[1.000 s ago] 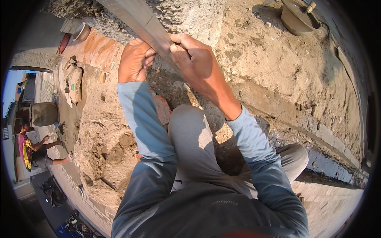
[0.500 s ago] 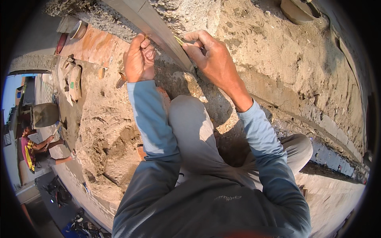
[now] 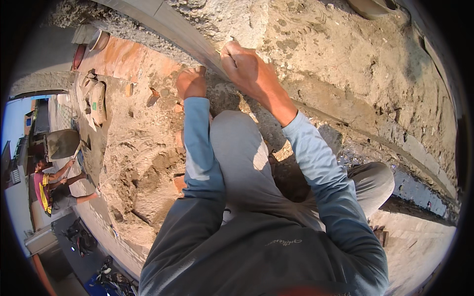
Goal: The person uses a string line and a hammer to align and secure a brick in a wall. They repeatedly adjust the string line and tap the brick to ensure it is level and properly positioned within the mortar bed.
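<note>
A long, flat, greyish metal bar slants in from the top edge, its lower end between my two hands. On its left side my left hand is closed, knuckles up, and what the fingers hold, if anything, is hidden. My right hand, also closed, is against the bar's right side near that end. The back of the hand covers whatever is in its fingers. Rough mortar lies beneath the bar's end, close to my bent knee.
A basin stands at the upper right, a bowl at the upper left. A paper sack and brick pieces lie on the left. Farther left, a person grips a long-handled tool by a dark tub. A ledge runs along the right.
My left hand has moved right and down and turned knuckles up. My right hand has shifted slightly left. The small yellowish thing seen in its pinch is now hidden. The bar leans farther left.
</note>
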Action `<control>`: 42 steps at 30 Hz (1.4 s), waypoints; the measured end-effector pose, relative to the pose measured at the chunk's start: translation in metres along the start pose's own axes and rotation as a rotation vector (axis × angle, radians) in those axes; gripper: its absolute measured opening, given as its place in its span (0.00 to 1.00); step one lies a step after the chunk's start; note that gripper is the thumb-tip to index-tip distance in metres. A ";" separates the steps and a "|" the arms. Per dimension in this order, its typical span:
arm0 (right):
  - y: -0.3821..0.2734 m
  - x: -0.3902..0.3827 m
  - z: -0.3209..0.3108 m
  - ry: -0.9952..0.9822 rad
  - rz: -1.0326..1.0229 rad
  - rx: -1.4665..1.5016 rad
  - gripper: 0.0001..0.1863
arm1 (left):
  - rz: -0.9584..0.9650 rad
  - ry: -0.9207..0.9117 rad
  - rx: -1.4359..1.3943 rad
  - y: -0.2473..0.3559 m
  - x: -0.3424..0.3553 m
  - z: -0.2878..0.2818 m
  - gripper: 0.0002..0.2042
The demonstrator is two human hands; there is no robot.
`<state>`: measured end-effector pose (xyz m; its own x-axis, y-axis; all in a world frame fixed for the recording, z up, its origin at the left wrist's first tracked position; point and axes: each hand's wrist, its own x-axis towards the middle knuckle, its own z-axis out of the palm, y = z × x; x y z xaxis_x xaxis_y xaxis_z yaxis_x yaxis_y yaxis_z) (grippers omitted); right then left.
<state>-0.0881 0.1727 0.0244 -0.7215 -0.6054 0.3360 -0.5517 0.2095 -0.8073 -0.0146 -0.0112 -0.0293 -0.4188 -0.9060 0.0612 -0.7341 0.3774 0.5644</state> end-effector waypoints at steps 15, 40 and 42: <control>0.022 -0.015 0.013 0.063 -0.143 -0.156 0.13 | 0.106 0.076 0.150 0.003 -0.014 -0.002 0.20; 0.051 -0.019 0.021 -0.101 -0.059 -0.252 0.11 | -0.330 -0.157 -1.494 -0.066 0.012 0.035 0.05; 0.069 -0.021 0.032 -0.113 -0.004 -0.175 0.12 | -0.333 -0.072 -1.416 -0.069 0.016 0.041 0.06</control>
<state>-0.0974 0.1754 -0.0545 -0.6734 -0.6864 0.2747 -0.6256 0.3311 -0.7064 0.0075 -0.0435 -0.1004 -0.3944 -0.8847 -0.2487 0.3129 -0.3837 0.8688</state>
